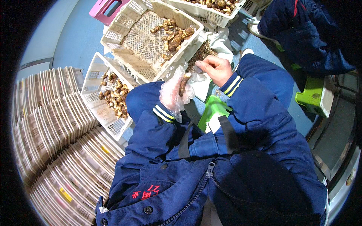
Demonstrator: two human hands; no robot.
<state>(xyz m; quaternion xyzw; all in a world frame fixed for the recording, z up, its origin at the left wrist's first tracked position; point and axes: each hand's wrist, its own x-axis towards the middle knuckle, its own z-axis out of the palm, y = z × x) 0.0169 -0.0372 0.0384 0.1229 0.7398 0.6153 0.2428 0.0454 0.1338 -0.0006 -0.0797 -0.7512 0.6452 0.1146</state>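
Observation:
My left hand (175, 92), in a clear plastic glove, is closed around a brown mushroom (184, 83) that points upward. Just to its right, my bare right hand (217, 70) pinches a small flat grey blade (197, 69) between thumb and fingers. The blade is a little apart from the mushroom. Beyond my hands stands a large white plastic crate (137, 35) with brown mushrooms (175, 39) gathered toward its right side. A second white crate (91, 97), by my left knee, holds a heap of smaller mushrooms (117, 96).
Stacked white crates (56, 120) fill the left side. A bag of dark trimmings (201, 52) lies beyond my hands. A pink stool (109, 11) stands behind the large crate, and another mushroom crate (211, 15) is farther back. At right are a person's legs (301, 41) and a green stool (311, 96).

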